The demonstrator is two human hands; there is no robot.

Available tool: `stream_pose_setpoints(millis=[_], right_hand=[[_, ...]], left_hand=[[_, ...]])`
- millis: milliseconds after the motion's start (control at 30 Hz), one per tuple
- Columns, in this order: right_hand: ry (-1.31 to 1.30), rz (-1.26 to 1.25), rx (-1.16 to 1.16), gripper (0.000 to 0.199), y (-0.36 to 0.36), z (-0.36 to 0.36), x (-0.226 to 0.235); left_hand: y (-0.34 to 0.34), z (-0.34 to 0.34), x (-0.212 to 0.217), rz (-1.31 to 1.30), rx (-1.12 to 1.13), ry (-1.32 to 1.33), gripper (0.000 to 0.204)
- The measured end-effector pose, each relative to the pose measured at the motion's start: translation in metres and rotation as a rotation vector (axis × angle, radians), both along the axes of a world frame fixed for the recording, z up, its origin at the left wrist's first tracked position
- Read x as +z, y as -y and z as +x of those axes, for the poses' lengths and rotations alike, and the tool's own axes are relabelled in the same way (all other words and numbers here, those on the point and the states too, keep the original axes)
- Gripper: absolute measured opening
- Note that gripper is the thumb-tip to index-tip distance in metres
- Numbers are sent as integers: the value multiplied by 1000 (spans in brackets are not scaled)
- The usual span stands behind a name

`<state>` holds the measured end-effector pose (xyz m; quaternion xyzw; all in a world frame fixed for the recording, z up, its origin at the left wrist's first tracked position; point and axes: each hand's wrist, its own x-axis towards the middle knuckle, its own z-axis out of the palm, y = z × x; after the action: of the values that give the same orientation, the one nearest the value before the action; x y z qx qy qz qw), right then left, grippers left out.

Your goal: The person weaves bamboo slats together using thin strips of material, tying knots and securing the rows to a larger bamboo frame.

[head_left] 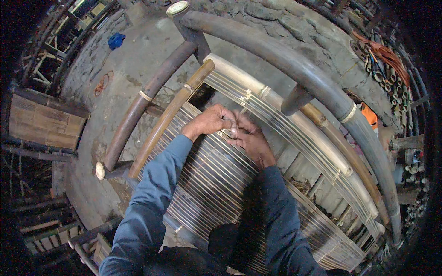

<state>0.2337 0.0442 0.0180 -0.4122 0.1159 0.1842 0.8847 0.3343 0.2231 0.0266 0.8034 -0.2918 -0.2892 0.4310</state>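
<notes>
My left hand (209,122) and my right hand (255,143) meet at the far edge of a slatted bamboo panel (214,168), which forms the seat of a large bamboo bench. Both have fingers closed in a pinch, nearly touching each other. A thin strand seems to run between the fingertips, but its kind is too small to make out. Motion slightly blurs my right hand. Beyond them, several long thin bamboo strips (271,106) run alongside a pale bamboo pole (294,112). A dark gap lies between these strips and the panel.
A thick dark bamboo rail (271,48) arches over the bench's far side. A brown pole (170,115) borders the seat's left end. On the concrete floor lie a blue cloth-like bundle (116,41) and an orange cord (104,83). Cut bamboo poles (391,85) are stacked at right.
</notes>
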Motion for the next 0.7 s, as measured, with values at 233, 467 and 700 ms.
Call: stream_pose_setpoints(millis=[233, 467, 700], right_hand=[[807, -1164, -216, 18, 24, -90, 52], [963, -640, 431, 21, 52, -199, 180], [984, -490, 636, 12, 110, -267, 228]], left_hand=[[-18, 8, -5, 1, 294, -197, 24], [-10, -2, -39, -101, 183, -223, 14], [-7, -14, -40, -72, 344, -65, 23]])
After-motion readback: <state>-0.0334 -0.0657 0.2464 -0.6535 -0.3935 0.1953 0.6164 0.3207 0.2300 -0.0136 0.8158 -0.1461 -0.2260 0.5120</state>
